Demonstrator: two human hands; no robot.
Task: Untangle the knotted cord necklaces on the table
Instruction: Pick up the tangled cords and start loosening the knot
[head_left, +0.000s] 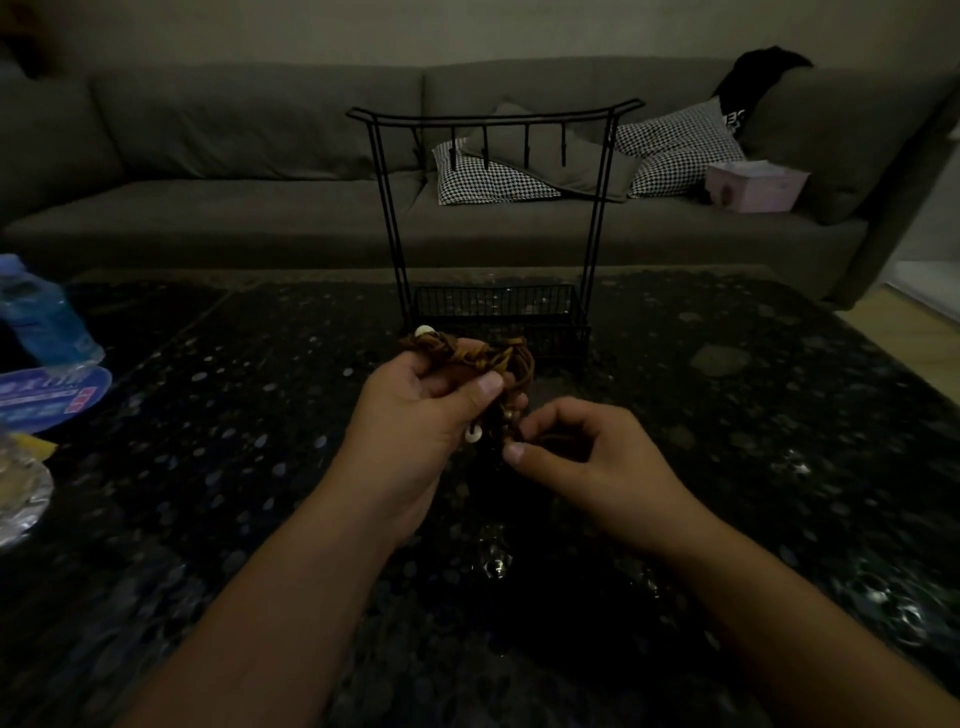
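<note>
Cord necklaces (483, 358), brown and bunched into one tangle, are held above the dark speckled table (727, 415), just in front of the wire stand. Left hand (415, 410): fingers curled round the upper part of the bundle, thumb pressed across the strands, so the grip is clamped on the cords. One pale bead (424, 330) sits at the top left of the tangle, above the left fingers. A second pale bead (472, 434) hangs at the lower edge of the left palm. Right hand (576, 447): thumb and forefinger meet at the lower end of the tangle and pinch a dark strand there; the remaining fingers are curled beneath. Exact strand held cannot be resolved in the dim light. Both forearms reach in from the lower edge of the view.

Black wire jewellery stand (493, 218) sits upright on the table behind the hands. It has a top rail with short hanging pegs and a mesh basket at its base. Blue plastic bottle (41, 317) stands at the left edge of the table, with a blue printed packet (52, 395) just in front of it. Grey sofa (234, 156) runs behind the table. It carries two checked cushions (675, 150), a plain grey cushion and a pink box (753, 187).
</note>
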